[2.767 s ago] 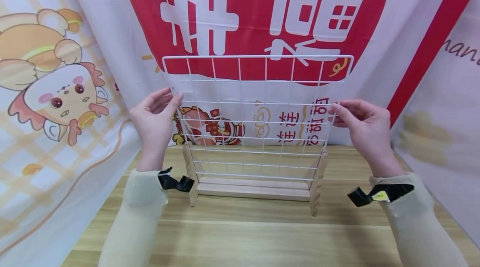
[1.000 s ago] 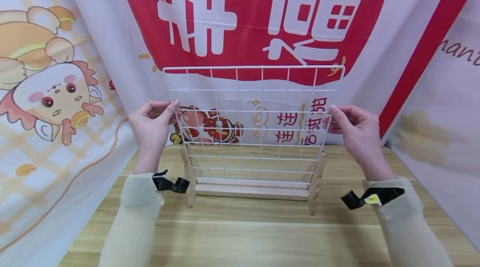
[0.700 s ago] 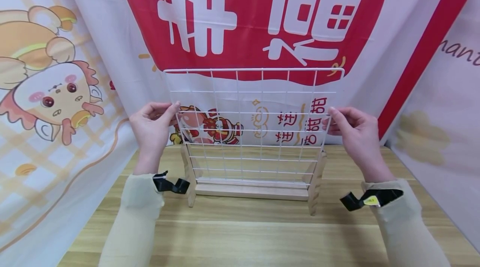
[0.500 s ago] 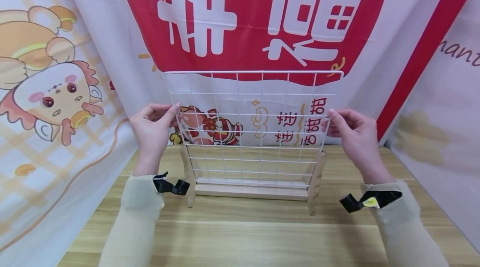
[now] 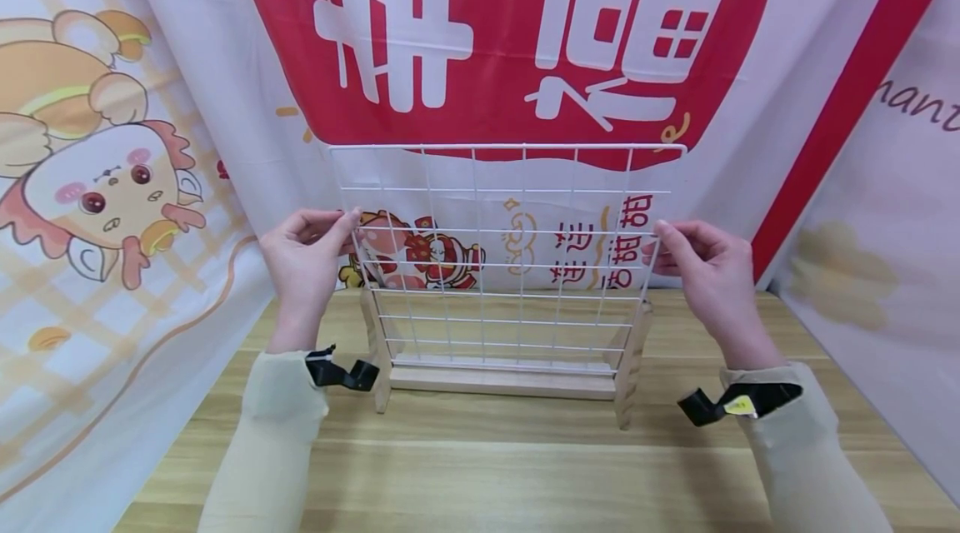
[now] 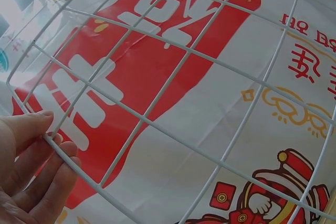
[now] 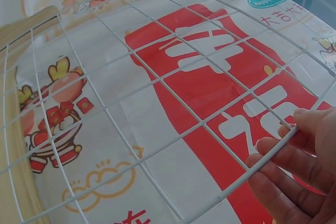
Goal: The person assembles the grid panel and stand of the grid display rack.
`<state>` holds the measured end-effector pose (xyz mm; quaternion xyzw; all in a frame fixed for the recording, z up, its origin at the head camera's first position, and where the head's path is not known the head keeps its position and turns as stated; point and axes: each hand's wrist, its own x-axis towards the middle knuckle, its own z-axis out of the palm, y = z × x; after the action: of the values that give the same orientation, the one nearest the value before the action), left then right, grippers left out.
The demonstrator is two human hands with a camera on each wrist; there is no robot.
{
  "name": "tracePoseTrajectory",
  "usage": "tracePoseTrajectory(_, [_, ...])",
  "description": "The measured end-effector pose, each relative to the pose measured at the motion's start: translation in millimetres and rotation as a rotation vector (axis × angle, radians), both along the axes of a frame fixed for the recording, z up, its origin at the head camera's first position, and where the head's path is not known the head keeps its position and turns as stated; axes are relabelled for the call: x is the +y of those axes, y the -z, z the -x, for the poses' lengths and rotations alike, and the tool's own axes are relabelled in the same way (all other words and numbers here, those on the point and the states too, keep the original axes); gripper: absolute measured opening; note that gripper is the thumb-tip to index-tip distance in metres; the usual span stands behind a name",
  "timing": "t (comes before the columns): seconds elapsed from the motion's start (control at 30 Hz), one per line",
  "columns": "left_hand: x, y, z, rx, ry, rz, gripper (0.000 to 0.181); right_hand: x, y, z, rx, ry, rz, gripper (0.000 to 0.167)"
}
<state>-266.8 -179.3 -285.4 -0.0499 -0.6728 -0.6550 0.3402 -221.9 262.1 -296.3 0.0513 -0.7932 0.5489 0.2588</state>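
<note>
A white wire grid panel (image 5: 524,231) stands upright between the two side posts of a light wooden stand (image 5: 502,381). Its lower edge is close to the stand's crossbar; whether it touches cannot be told. My left hand (image 5: 307,254) pinches the panel's left side wire between thumb and fingers. On the opposite side wire, my right hand (image 5: 708,275) has the same pinch. The left wrist view shows the thumb and fingers of the left hand (image 6: 39,166) at the wire. In the right wrist view, the right hand (image 7: 294,166) grips the panel's rim.
The stand rests on a wood-grain table (image 5: 480,475). A printed cloth (image 5: 495,33) with a red patch and white characters hangs behind. More printed cloth hangs at the left (image 5: 112,183) and right. Black straps with small mounts circle both sleeve cuffs.
The grid panel has come down between the stand's posts, and its top edge sits lower. Both hands moved down with it, keeping their pinch; over the last half second the motion is slight.
</note>
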Motion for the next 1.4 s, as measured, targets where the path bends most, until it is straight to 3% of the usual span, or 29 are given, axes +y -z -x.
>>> tracePoseTrajectory(0.4, [-1.4, 9.6, 0.5, 0.006, -0.017, 0.022, 0.031, 0, 16.0, 1.1, 0.056, -0.055, 0.019, 0.034])
tracePoseTrajectory(0.67, [-0.5, 13.0, -1.0, -0.006, 0.014, -0.033, 0.033, 0, 24.7, 0.6, 0.104, -0.001, -0.024, 0.035])
tracePoseTrajectory(0.87, [0.7, 15.3, -1.1, -0.006, -0.02, 0.011, 0.032, -1, 28.1, 1.1, 0.136, 0.046, -0.058, 0.035])
tracePoseTrajectory(1.4, [6.0, 22.5, 2.0, 0.059, -0.041, 0.032, 0.028, 1, 31.5, 3.1, 0.177, 0.056, -0.129, 0.03])
